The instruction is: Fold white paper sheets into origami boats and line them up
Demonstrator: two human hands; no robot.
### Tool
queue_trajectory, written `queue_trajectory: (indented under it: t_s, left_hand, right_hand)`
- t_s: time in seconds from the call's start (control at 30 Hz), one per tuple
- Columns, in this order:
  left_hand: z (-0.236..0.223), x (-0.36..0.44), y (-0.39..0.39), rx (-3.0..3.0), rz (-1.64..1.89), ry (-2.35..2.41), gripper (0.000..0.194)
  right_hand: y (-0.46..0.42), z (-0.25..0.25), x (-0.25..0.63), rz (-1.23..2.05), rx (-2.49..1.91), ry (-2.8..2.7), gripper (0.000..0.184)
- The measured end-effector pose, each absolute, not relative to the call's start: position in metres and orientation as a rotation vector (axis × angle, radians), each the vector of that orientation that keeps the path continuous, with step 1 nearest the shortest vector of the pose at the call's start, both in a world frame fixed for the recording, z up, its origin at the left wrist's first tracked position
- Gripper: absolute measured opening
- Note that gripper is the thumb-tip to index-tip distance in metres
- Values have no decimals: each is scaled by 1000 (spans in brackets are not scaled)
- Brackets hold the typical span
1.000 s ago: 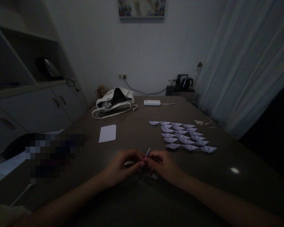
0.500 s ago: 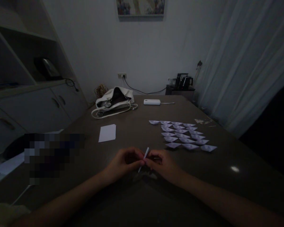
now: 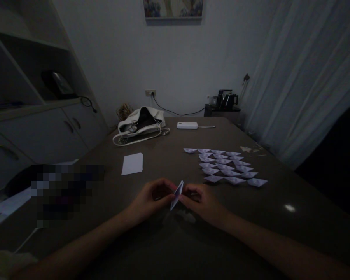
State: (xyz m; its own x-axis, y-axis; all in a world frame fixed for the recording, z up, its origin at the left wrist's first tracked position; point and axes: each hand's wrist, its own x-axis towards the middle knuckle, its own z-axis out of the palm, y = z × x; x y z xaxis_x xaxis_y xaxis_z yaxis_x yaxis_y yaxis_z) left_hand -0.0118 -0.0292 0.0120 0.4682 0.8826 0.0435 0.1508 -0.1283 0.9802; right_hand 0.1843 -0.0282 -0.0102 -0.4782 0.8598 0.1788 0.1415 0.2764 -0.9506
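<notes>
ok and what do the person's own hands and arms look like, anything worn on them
The left hand and right hand are ungloved, with no ring, watch or bracelet visible in the dim light. Both forearms look bare. Soft, pale cream fabric shows at the lower left edge; whether it is a sleeve, I can't tell.

Dim overall, low contrast; wall (image 3: 175, 58) at upper centre mid-grey, palest broad area along with the sheer curtain (image 3: 297, 77) at upper right; far right edge near black, detail lost. Small bright glare spot on the tabletop (image 3: 221, 217), lower right; faint pale reflection below the hands, lower centre; lower edge sinks into shadow. Light source out of frame. Wide-lens stretch toward left and right edges; slight softness and grain throughout; blocky pixelated patch at left, contents unreadable.
</notes>
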Motion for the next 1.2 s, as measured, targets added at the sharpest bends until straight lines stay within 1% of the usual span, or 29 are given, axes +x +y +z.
queue_trajectory:
  t_s: [0.13, 0.33, 0.47, 0.63, 0.83, 1.03, 1.2]
  left_hand:
    - [13, -11, -30, 1648, 827, 945, 22]
    - [11, -7, -36, 1879, 824, 896, 22]
    - [12, -8, -37, 2006, 815, 889, 28]
    - [11, -11, -34, 2086, 828, 856, 33]
    - [8, -13, -32, 2035, 837, 925, 26]
    - [11, -13, -33, 2097, 804, 939, 19]
    - [10, -14, -33, 2143, 784, 910, 21]
  right_hand:
    - [-29, -8, 184, 1233, -924, -1763, 8]
    - [-31, -14, 181, 1261, -921, -1731, 17]
    - [-28, -17, 180, 1284, -919, -1696, 17]
    - [-25, -17, 182, 1418, -881, -1596, 20]
    - [-24, -22, 183, 1487, -901, -1566, 29]
    - [-24, -21, 183, 1432, -890, -1634, 27]
    - [-28, -15, 184, 1355, -976, -1746, 25]
